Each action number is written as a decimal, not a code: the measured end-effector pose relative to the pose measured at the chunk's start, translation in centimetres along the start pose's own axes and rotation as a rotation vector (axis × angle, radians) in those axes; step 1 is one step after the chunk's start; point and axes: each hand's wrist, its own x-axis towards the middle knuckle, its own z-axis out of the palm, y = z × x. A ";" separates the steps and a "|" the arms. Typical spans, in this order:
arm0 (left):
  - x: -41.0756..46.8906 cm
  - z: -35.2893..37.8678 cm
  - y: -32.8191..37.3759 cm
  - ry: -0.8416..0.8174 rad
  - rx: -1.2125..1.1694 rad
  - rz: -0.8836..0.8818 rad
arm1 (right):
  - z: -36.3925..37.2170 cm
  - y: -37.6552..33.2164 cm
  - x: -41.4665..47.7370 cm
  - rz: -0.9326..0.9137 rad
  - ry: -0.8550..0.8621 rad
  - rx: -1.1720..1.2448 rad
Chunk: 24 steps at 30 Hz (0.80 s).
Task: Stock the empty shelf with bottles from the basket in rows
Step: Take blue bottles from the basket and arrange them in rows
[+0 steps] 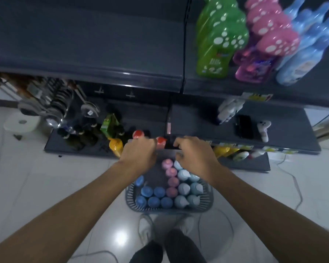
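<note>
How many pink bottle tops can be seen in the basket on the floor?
4, in one line down the middle of the basket: farthest pink top, second, third, nearest. The right hand above may hide more.

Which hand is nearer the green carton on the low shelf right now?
Left. The left hand is just right of the carton; the right hand is farther right, over the basket.

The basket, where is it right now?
Head view, lower centre: the basket sits on the white floor, just ahead of the person's shoes and in front of the lowest shelf.
</note>
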 end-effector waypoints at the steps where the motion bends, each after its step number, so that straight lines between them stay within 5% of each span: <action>1: 0.0 1.5 -0.3 -0.027 0.001 -0.011 | 1.5 0.1 0.1 0.001 -0.027 -0.004; 12: 0.7 15.3 -4.9 -0.292 0.040 -0.112 | 16.8 1.1 1.6 0.044 -0.264 0.041; 24: 3.2 24.0 -6.1 -0.248 0.066 -0.185 | 27.6 0.9 1.3 0.050 -0.384 -0.018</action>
